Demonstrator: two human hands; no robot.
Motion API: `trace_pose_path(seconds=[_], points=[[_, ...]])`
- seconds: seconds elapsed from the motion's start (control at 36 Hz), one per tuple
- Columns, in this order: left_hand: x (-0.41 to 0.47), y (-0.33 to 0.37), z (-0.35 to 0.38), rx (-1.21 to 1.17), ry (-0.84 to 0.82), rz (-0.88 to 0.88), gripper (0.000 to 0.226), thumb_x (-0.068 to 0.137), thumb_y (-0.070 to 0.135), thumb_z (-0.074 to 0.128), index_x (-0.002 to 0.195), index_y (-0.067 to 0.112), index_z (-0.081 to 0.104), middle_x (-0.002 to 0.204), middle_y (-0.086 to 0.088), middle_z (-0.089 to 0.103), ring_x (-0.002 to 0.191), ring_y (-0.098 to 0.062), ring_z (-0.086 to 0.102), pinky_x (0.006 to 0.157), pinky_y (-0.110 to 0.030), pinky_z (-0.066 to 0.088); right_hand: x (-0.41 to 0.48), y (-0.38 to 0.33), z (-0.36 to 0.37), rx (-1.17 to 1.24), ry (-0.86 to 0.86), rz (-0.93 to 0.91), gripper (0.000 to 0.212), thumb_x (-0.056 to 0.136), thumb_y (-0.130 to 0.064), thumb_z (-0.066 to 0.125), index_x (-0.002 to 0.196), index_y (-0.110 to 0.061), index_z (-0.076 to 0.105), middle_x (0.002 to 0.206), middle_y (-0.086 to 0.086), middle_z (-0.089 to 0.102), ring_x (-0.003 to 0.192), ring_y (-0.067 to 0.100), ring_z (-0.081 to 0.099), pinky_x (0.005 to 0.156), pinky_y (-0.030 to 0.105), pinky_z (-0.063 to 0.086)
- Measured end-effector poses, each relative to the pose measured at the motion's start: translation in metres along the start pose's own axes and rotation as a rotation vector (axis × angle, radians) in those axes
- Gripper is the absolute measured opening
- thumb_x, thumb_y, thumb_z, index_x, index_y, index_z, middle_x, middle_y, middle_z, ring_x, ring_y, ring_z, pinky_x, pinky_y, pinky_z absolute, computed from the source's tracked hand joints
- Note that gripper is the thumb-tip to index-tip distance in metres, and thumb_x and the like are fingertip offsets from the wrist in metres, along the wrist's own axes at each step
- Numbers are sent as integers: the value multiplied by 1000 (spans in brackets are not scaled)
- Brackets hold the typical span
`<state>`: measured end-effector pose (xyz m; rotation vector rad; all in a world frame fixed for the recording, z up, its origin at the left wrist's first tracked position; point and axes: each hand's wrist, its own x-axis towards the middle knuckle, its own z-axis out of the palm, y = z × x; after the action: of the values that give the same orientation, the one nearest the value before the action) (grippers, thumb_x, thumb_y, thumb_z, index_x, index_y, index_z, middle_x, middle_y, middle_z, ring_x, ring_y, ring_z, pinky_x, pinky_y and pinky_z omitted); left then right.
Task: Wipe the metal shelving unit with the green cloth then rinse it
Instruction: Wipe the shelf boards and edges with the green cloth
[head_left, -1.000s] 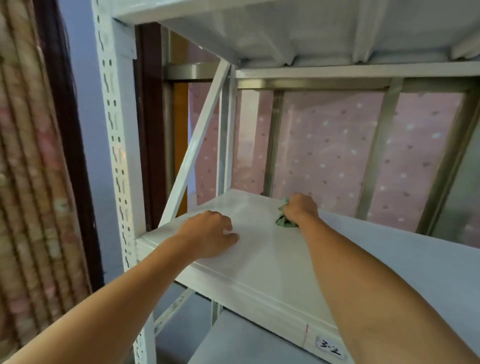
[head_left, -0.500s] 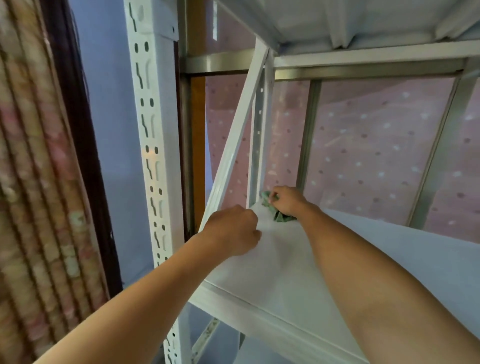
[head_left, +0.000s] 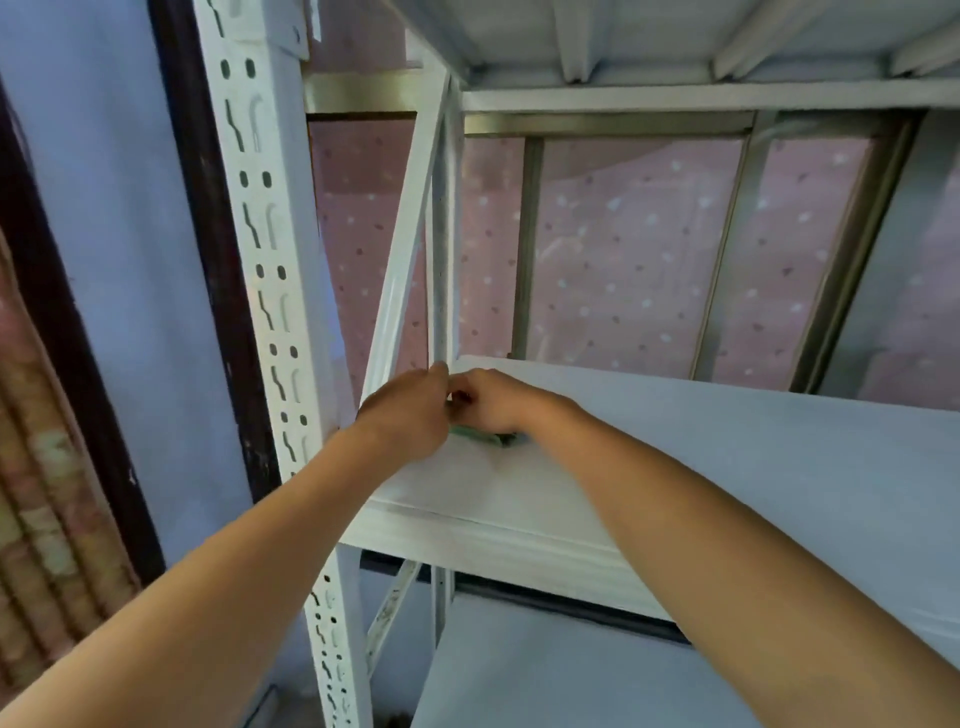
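The white metal shelving unit fills the view, and its middle shelf (head_left: 675, 441) runs off to the right. My right hand (head_left: 498, 402) grips the green cloth (head_left: 485, 438) and presses it onto the shelf's back left corner, by the rear post (head_left: 441, 249). Only a strip of cloth shows under that hand. My left hand (head_left: 410, 415) sits beside it with curled fingers, touching the right hand at the foot of the diagonal brace (head_left: 410, 234). I see nothing held in the left hand.
The perforated front post (head_left: 270, 291) stands left of my left forearm. An upper shelf (head_left: 675, 47) hangs overhead and a lower shelf (head_left: 545, 675) lies beneath. Behind the unit is a window with a pink dotted curtain (head_left: 634, 249). A woven blind (head_left: 41, 493) hangs at far left.
My right hand has slid the cloth left along the shelf into the back corner. My left hand has moved back from the front edge until it touches the right hand.
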<state>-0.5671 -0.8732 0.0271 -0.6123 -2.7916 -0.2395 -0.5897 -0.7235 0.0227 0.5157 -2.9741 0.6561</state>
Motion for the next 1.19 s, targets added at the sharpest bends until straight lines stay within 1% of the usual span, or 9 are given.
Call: trace_pose_path(seconds=[0.08,0.17,0.36,0.56,0.72,0.81,0.89,1.06,1.19], points=[[-15,-1,-11,-33,-82,19,19,95,22,52,104,17,37,80,1,49,71,-18,54,55,-30,41,-24,-16,2,45,-32,48,14,93,-36,60,106,-32,66,98,-8,65,88,14,59,80,28,47],[-33,-6,-19,-29,-132,59,24,93,24,57,108,15,41,79,1,49,74,-22,55,60,-33,44,-44,-33,3,76,-51,73,11,93,-35,63,101,-43,62,97,-13,61,87,12,57,73,23,42],[-65,-11,-31,13,-160,185,16,87,25,65,100,15,65,95,-4,67,88,-25,64,65,-29,46,-91,-58,10,144,-71,123,30,84,-32,75,112,-36,66,109,-15,61,101,12,57,96,32,45],[-82,-10,-35,-46,-165,269,11,85,28,68,84,19,75,73,2,65,73,-18,62,56,-23,40,-135,-81,4,50,-46,149,32,90,-28,68,122,-34,63,98,-18,57,83,0,52,72,21,39],[-75,8,-15,-160,-75,258,29,86,32,66,59,25,59,63,3,59,68,-20,60,53,-25,43,-163,-72,5,-56,109,207,34,91,-31,65,124,-35,57,92,1,63,82,17,59,73,33,49],[-69,27,-8,-155,-48,261,27,82,49,67,67,26,71,66,6,65,67,-18,62,68,-34,57,-174,-59,-5,-183,175,286,33,89,-38,66,118,-33,52,87,-4,55,82,21,57,68,37,49],[-64,50,-4,-143,-60,289,22,83,42,67,86,22,76,78,-1,63,75,-22,62,69,-35,55,-177,-47,-14,-397,164,363,29,89,-48,62,112,-33,57,92,-7,49,88,21,53,67,35,46],[-33,75,11,-101,-21,258,18,89,28,62,98,15,72,86,-5,55,77,-25,55,66,-34,47,-161,-18,-21,-464,187,416,24,94,-38,59,116,-31,57,104,-1,54,89,24,54,65,35,47],[4,89,18,-86,-36,169,15,89,27,63,96,14,68,88,-6,53,78,-26,53,67,-34,46,-132,20,-26,-492,235,397,23,94,-29,60,117,-26,60,111,7,52,97,31,54,77,41,50]])
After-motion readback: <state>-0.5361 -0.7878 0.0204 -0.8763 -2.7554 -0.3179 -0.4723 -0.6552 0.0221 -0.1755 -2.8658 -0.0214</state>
